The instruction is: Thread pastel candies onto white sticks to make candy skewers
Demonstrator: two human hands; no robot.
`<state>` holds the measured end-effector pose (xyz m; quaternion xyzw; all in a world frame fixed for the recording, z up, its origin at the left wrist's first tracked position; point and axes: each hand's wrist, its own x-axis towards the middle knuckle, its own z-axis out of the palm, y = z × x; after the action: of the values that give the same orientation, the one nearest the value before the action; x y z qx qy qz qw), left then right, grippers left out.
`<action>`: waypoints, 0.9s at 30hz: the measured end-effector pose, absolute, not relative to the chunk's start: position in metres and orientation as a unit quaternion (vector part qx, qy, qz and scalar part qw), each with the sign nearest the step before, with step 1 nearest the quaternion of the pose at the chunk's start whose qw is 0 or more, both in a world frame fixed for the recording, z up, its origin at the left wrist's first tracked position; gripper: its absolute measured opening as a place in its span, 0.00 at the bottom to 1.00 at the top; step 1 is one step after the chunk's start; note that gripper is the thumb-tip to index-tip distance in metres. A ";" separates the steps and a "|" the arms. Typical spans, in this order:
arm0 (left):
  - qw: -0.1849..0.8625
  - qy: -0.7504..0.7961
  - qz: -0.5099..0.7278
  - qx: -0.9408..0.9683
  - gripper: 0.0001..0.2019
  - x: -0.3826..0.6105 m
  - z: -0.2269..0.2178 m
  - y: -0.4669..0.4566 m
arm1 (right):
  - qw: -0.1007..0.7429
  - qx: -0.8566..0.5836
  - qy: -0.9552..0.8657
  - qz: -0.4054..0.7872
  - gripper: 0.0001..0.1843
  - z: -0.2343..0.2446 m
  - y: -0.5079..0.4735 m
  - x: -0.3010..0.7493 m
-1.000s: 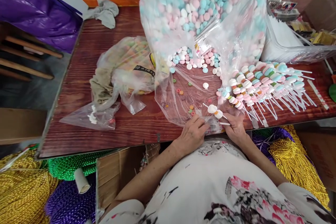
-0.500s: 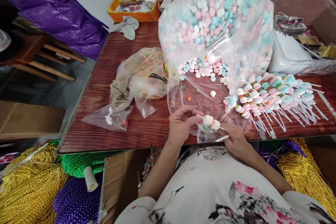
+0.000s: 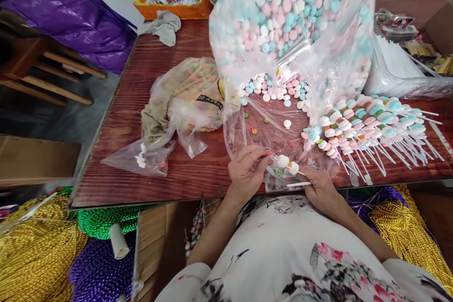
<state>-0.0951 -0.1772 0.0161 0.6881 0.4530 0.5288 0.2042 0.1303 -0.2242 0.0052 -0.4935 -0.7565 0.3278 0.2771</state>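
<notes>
In my right hand (image 3: pixel 322 188), closed near the table's front edge, is a thin white stick (image 3: pixel 301 173) threaded with white marshmallow-like pieces (image 3: pixel 282 161) and a bit of orange between them. A second, bare white stick (image 3: pixel 298 184) sticks out from the same fingers. My left hand (image 3: pixel 247 168) pinches a small red piece (image 3: pixel 269 154) just left of the threaded stick's end. Beneath both hands lies a clear plastic bag (image 3: pixel 276 132) with loose small rings (image 3: pixel 254 131) and one white piece (image 3: pixel 287 124) on it.
A large clear bag of pastel pieces (image 3: pixel 283 14) fills the back. Finished-looking threaded sticks (image 3: pixel 371 125) are heaped at right, before a clear bin (image 3: pixel 392 86). At left are a bag of coloured rings (image 3: pixel 198 94), a grey cloth (image 3: pixel 164 27) and an orange tray (image 3: pixel 173 11).
My left hand stays pinched close to the stick's end. The bare stick in my right hand has swung from slanted to nearly level. The view has shifted slightly.
</notes>
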 end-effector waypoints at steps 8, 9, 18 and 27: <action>0.198 0.458 0.555 0.665 0.09 -0.097 0.011 -0.174 | 0.386 -0.462 -0.712 0.361 0.13 -0.011 -0.224 0.117; 0.219 0.463 0.571 0.642 0.09 -0.096 0.012 -0.172 | 0.394 -0.458 -0.700 0.381 0.12 -0.012 -0.223 0.114; 0.004 0.354 0.489 0.797 0.22 -0.101 0.012 -0.165 | 0.405 -0.480 -0.655 0.420 0.13 -0.010 -0.215 0.107; -0.013 0.351 0.510 0.785 0.24 -0.096 0.014 -0.164 | 0.398 -0.464 -0.557 0.562 0.16 -0.012 -0.217 0.095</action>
<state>-0.0957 -0.1639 0.0143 0.7851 0.3507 0.5103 -0.0128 0.0945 -0.2171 -0.0117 -0.4641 -0.5570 0.5623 0.3977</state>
